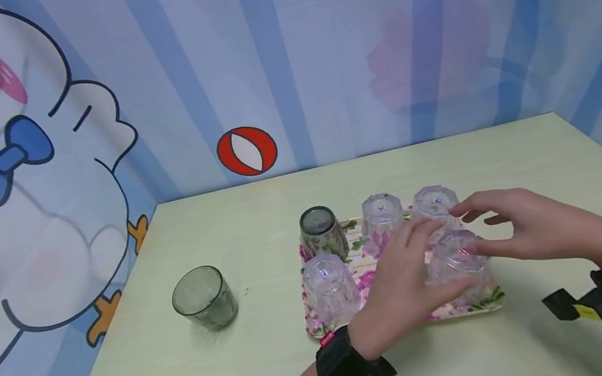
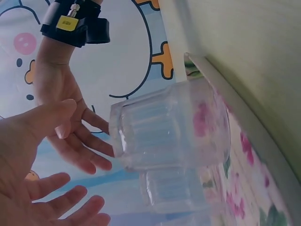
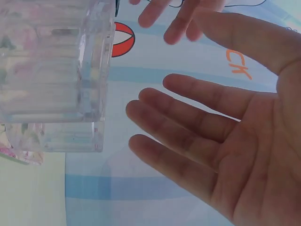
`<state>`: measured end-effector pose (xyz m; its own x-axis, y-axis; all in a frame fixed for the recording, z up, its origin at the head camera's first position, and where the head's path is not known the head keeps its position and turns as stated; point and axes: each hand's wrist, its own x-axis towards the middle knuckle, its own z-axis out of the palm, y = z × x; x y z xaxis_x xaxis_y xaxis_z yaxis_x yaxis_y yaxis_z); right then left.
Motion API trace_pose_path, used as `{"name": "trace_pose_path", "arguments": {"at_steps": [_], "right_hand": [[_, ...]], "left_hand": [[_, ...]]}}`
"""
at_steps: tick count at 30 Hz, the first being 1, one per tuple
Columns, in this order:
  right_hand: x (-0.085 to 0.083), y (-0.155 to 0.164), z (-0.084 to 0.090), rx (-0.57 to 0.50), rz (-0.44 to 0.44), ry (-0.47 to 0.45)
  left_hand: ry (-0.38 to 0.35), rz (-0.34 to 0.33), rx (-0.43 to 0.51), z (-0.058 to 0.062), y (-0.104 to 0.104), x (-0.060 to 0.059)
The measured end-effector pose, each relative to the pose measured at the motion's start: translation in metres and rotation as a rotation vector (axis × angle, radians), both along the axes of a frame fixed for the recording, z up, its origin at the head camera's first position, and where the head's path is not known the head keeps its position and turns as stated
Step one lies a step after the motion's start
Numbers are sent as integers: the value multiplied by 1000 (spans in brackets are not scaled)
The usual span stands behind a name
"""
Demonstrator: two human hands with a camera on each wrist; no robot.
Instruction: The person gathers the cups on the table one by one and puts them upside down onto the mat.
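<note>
Upside down at the front right of a floral tray (image 1: 493,304) stands a clear faceted glass (image 1: 451,251). My left hand (image 1: 402,292) hovers on its left side, fingers spread and thumb stretched out in front. From the right, my right hand (image 1: 532,226) reaches over it with fingers extended. Both wrist views show gaps between the palms and the nearest glass (image 2: 174,127), and neither hand holds anything. Behind it sits another clear glass (image 1: 434,200), also inverted.
Also upside down on the tray are a clear glass (image 1: 330,283) at front left, another clear glass (image 1: 382,212) at back middle and a grey-green glass (image 1: 319,227) at back left. An upright grey-green glass (image 1: 207,301) stands on the table (image 1: 147,370), left of the tray.
</note>
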<state>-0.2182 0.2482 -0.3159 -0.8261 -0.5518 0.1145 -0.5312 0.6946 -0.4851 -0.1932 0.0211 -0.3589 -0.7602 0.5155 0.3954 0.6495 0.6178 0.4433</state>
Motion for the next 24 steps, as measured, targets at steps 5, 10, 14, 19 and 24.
{"name": "trace_pose_path", "arguments": {"at_steps": [5,10,14,19,24], "right_hand": [[1,-6,5,-6,8,26],[3,-12,9,-3,26,55],[2,-20,13,-3,46,58],[-3,-31,18,-3,68,34],[-8,-38,26,6,85,7]], "left_hand": [[7,-2,23,8,-26,5],[16,23,76,14,-53,8],[26,87,109,15,-74,8],[85,169,133,15,-99,6],[106,233,155,15,-120,6]]}}
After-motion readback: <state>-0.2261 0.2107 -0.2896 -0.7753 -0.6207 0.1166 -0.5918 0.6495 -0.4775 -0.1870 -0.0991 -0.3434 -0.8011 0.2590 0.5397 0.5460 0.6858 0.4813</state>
